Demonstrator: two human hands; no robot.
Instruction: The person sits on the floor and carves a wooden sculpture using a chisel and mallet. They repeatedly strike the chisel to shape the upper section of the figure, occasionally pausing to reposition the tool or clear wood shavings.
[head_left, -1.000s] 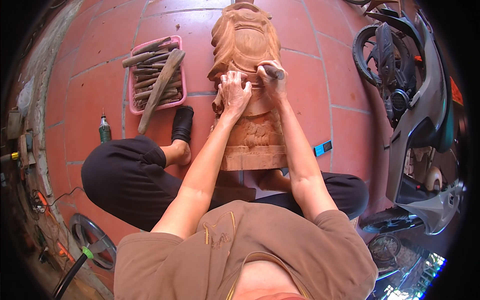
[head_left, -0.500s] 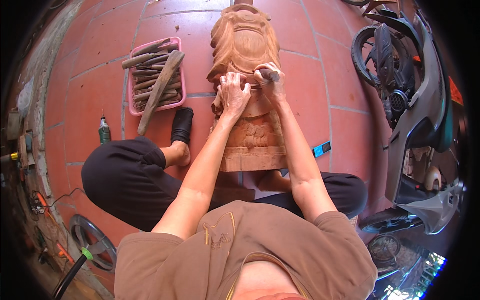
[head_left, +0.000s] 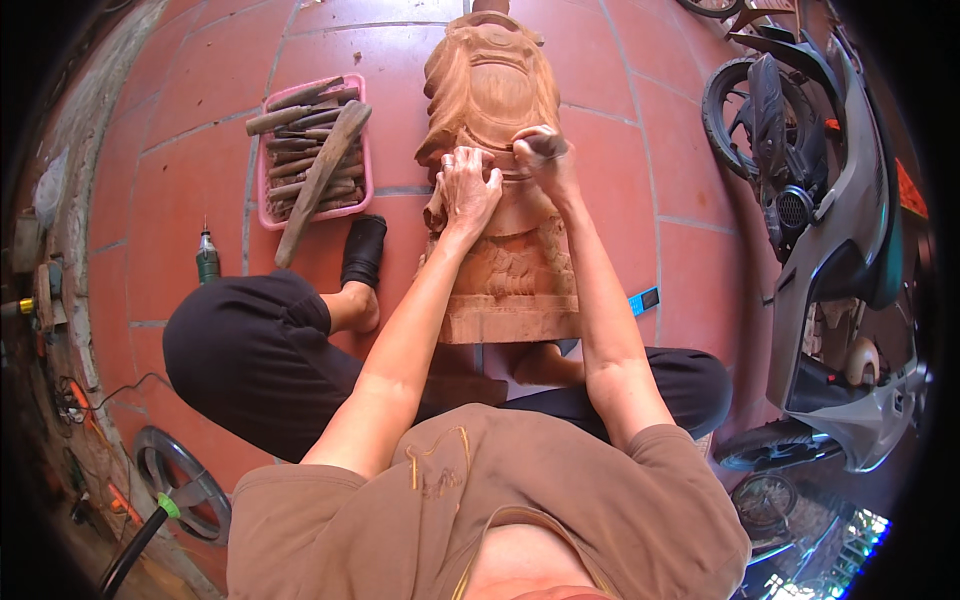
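Note:
A brown carved wooden statue lies on the floor before me, its flat base nearest my body. My left hand rests on the left of its middle, fingers bent over the wood and the thumb apart. Just to the right, my right hand is closed round the dark wooden handle of what looks like a carving chisel. That hand is smeared by motion, and the tool's blade is hidden.
Left of the statue, a pink plastic basket holds several wooden-handled tools, with a long wooden stick across them. A green power tool stands near my knee. A blue phone lies at right, and a grey motorbike stands beyond.
My right hand has shifted slightly right and the handle in it has tilted, now blurred. My left hand stays almost in place on the statue.

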